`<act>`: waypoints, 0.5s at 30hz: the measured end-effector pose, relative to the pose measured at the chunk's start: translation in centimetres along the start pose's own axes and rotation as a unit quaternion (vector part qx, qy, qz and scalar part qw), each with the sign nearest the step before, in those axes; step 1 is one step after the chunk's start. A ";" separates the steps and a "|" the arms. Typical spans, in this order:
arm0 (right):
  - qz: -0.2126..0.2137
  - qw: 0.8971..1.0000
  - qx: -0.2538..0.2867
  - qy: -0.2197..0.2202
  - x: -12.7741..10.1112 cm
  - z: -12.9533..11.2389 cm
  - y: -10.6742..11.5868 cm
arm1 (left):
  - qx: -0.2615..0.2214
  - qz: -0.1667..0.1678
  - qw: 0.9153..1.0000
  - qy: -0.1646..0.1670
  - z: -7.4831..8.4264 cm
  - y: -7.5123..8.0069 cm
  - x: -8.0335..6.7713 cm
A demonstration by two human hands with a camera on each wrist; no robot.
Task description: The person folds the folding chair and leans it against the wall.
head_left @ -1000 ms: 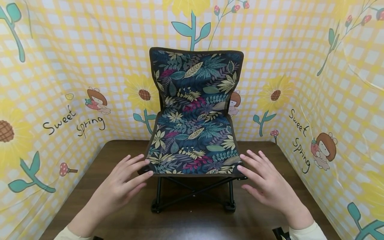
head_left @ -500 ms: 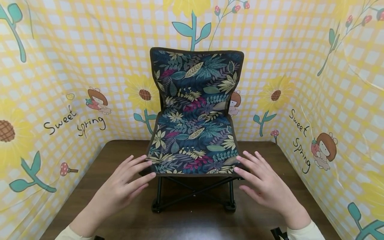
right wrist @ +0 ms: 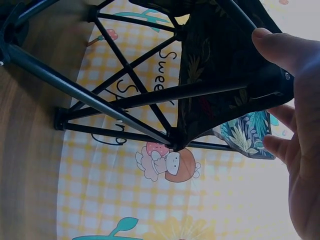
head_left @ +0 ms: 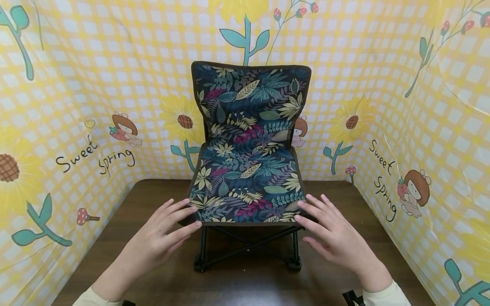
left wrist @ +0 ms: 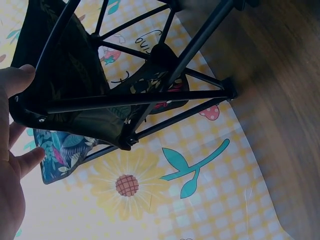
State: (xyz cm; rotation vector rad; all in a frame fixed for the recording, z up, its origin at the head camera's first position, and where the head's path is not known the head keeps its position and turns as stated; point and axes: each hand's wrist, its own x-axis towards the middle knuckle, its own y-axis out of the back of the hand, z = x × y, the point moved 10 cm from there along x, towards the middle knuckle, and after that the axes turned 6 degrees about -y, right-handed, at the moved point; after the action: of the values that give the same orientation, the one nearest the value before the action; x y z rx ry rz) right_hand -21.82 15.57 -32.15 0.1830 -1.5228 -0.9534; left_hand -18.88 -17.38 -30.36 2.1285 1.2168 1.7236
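Note:
A small folding chair [head_left: 246,170] with dark leaf-print fabric and a black tube frame [left wrist: 135,100] stands unfolded and upright, facing me. My left hand [head_left: 158,233] is at the seat's front left corner, fingers spread and nearly straight, fingertips over the edge. At the front right corner my right hand [head_left: 334,231] mirrors it, fingers extended and thumb lower. The wrist views show the seat's dark underside [right wrist: 215,65] and the crossed legs, with each thumb beside the front corner. Neither hand curls round the chair.
The chair's feet stand on a dark brown wooden table [head_left: 245,284]. A yellow checked cloth [head_left: 153,63] with sunflowers and "Sweet Spring" lettering hangs behind and along both sides of the table.
Both hands have moved slightly inward, toward each other, so the fingertips lie further over the seat's front corners. The chair has stayed in place.

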 end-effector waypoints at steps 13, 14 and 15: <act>-0.001 1.000 -0.002 0.004 -0.3 0.0 -0.7 | -0.010 -0.015 1.000 0.004 0.0 -0.9 -0.4; -0.001 1.000 -0.003 0.004 -0.3 0.0 -0.8 | -0.010 -0.016 1.000 0.004 0.0 -0.9 -0.5; -0.001 1.000 -0.004 0.004 -0.3 0.0 -0.8 | -0.011 -0.017 1.000 0.004 0.0 -0.9 -0.5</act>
State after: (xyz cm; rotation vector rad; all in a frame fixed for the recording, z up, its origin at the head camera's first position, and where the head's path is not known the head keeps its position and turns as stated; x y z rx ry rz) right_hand -22.06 15.21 -32.93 0.1822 -1.5120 -0.9584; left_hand -19.36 -17.07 -31.24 2.0790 1.2235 1.7259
